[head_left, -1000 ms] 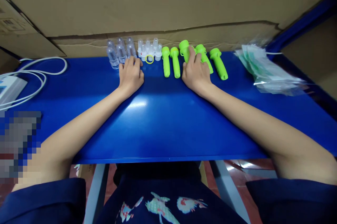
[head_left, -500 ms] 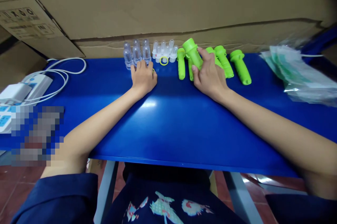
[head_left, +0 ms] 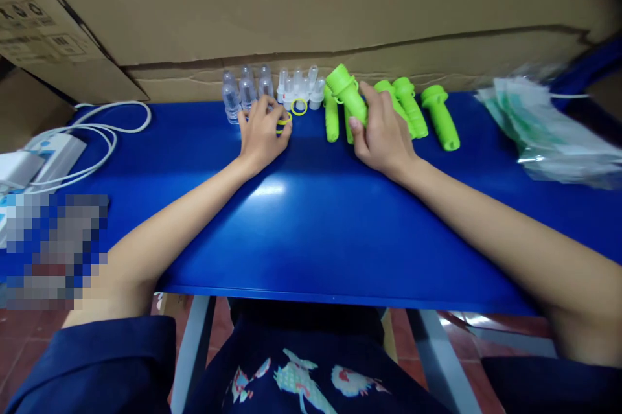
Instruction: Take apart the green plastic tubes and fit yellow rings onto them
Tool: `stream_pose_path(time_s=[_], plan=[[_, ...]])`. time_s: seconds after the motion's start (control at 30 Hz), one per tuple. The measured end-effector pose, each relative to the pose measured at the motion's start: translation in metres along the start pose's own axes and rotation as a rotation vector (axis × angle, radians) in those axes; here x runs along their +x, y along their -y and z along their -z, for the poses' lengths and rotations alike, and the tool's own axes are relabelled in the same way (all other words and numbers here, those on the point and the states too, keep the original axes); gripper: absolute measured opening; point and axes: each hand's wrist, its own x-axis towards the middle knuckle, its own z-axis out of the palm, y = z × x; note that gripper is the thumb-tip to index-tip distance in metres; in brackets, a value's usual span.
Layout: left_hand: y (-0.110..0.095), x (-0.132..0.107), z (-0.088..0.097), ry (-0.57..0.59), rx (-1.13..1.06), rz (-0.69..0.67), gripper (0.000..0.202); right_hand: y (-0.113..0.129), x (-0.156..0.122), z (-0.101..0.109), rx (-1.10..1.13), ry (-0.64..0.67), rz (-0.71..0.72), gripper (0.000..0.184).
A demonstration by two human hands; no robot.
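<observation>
My right hand (head_left: 385, 132) is closed round a bright green flashlight body (head_left: 350, 98), its wide threaded end tilted up and to the left. Several similar green flashlight bodies lie behind and beside that hand, one of them a loose green body (head_left: 441, 117) to its right. Over at the left, my left hand (head_left: 264, 133) has its fingers curled with a thin yellow ring (head_left: 285, 120) between thumb and fingers. A second yellow ring (head_left: 299, 107) leans against a group of clear, white-based bulb-like parts (head_left: 297, 87). Just behind my left hand stand several clear plastic bottle-shaped pieces (head_left: 247, 87).
A cardboard sheet (head_left: 311, 6) walls off the back of the blue table (head_left: 311, 226). White cables and a power strip (head_left: 58, 155) lie at the left, near a blurred-out object (head_left: 63, 249). Clear plastic bags (head_left: 544, 132) lie at the right.
My right hand has raised the green flashlight body slightly and shifted it left. My left hand's fingers have drawn up, and the yellow ring beside them shows more.
</observation>
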Motion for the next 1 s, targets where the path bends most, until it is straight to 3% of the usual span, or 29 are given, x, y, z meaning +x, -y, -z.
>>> stream_pose_path(time_s=[0.23, 0.4, 0.67, 0.87, 1.0], plan=[[0.012, 0.011, -0.012, -0.195, -0.473, -0.063, 0.037, -0.003, 0.001, -0.003, 0.02, 0.027, 0.206, 0.064], [0.012, 0.012, -0.016, -0.147, -0.794, -0.078, 0.054, 0.0, 0.002, -0.001, 0.068, 0.098, 0.239, 0.061], [0.011, 0.01, -0.012, 0.004, -0.691, -0.088, 0.062, 0.003, 0.003, 0.0, 0.082, 0.123, 0.225, 0.059], [0.003, 0.004, -0.006, -0.027, -0.642, -0.129, 0.068, 0.013, 0.001, 0.004, 0.032, 0.124, 0.313, 0.055], [0.0, 0.004, -0.004, -0.032, -0.671, -0.178, 0.066, 0.022, -0.003, 0.005, 0.163, 0.055, 0.307, 0.045]])
